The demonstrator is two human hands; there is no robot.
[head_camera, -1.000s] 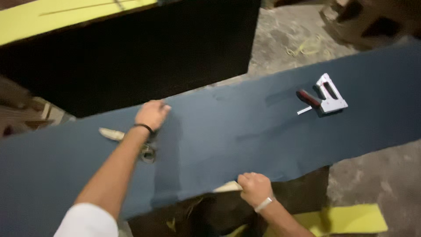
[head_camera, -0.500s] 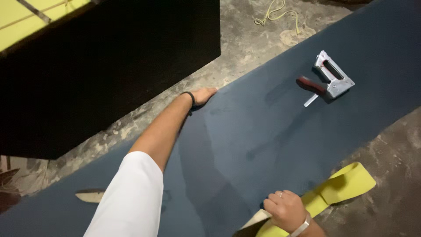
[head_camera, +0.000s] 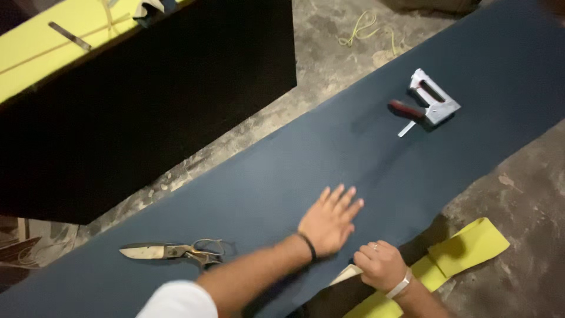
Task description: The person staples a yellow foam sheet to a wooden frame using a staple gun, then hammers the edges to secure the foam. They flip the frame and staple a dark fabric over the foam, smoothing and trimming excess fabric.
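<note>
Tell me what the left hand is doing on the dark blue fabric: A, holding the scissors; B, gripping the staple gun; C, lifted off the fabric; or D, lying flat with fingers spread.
D: the left hand lies palm down with fingers spread on the dark blue fabric, apart from the scissors and the staple gun.

Upholstery workshop, rough concrete floor [head_camera: 329, 65]; staple gun [head_camera: 426, 105], shears [head_camera: 170, 252], yellow foam [head_camera: 465, 250] on blue fabric [head_camera: 282, 176]

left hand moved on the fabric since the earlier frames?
Yes. The left hand has come from the fabric's far edge to its near edge, beside the right hand.
</note>
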